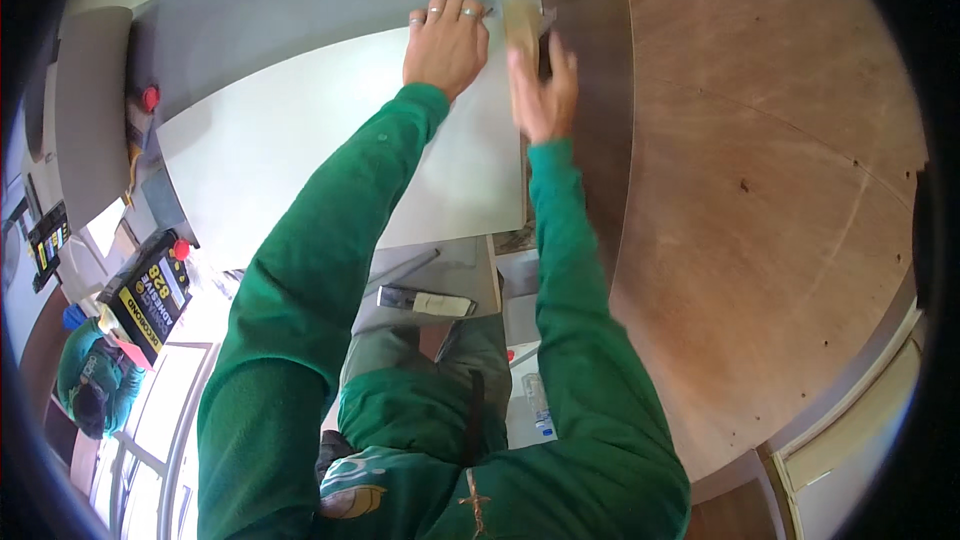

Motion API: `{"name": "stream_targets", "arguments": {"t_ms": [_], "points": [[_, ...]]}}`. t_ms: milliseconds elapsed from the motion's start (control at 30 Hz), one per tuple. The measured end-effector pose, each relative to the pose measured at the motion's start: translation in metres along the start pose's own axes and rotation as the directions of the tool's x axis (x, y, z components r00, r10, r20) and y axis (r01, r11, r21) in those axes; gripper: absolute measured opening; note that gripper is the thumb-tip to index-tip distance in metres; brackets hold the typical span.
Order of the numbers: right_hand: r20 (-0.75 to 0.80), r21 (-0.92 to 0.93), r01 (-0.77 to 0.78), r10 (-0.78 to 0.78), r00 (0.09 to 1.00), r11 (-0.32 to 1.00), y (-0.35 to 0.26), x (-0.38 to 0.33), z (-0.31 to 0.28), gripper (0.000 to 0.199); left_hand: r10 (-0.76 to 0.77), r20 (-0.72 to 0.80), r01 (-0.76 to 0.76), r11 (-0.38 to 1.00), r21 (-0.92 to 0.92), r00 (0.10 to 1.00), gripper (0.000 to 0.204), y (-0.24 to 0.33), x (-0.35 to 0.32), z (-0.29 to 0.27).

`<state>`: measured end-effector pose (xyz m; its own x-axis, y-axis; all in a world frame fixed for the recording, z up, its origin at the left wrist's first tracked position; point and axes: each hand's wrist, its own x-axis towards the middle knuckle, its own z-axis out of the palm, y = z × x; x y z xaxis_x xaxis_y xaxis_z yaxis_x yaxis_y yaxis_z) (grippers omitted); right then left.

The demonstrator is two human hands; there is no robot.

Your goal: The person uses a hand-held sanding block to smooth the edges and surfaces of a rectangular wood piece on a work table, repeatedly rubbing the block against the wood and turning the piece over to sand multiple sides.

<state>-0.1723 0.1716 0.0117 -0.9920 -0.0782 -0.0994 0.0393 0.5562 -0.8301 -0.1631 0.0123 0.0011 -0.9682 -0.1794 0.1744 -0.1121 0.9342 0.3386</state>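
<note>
A pale white sheet [330,130] with a curved far edge lies in front of me on a grey sheet [300,30]. My left hand [447,48] is at its far right part, back upward and rings on the fingers. Its fingers are curled down, with the tips hidden; a small dark bit shows beside the index finger. To the right, at the sheet's right edge, my right hand [545,98] grips a tan, wood-coloured block [520,28] between thumb and fingers. Motion blurs the block and the hand. A dark, thin piece shows just behind them.
A large curved brown plywood panel [760,190] fills the right side. Below the white sheet, a shelf [400,270] bears a black-and-cream packet [428,302]. A clear bottle [537,405] lies lower. At left are a black-and-yellow container [150,295] and a person in green [95,375].
</note>
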Motion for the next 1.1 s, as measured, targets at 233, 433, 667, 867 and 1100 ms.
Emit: {"name": "stream_targets", "arguments": {"t_ms": [233,433,667,867,1100], "points": [[-0.004,-0.037,0.026,-0.026,1.0,0.999,0.012,-0.031,-0.002,0.084,-0.011,0.002,0.011,1.0,-0.006,1.0,0.021,-0.004,-0.002,-0.002],[0.035,0.041,-0.008,0.007,0.999,0.999,0.017,-0.026,0.0,0.08,-0.036,0.051,0.036,0.999,0.009,0.998,0.021,-0.005,0.0,-0.004],[-0.007,-0.007,0.119,-0.119,0.993,0.993,0.021,-0.002,0.007,0.078,0.001,-0.003,-0.001,1.0,-0.005,1.0,0.017,-0.001,-0.002,-0.001],[0.096,0.128,-0.191,0.179,0.979,0.973,0.045,-0.139,-0.064,0.081,0.099,0.015,-0.098,0.995,-0.025,0.995,0.02,0.004,-0.004,-0.003],[0.03,0.187,-0.314,0.314,0.949,0.931,0.08,-0.166,-0.097,0.087,0.603,0.008,-0.603,0.798,0.018,0.798,0.022,-0.013,-0.004,-0.002]]}}
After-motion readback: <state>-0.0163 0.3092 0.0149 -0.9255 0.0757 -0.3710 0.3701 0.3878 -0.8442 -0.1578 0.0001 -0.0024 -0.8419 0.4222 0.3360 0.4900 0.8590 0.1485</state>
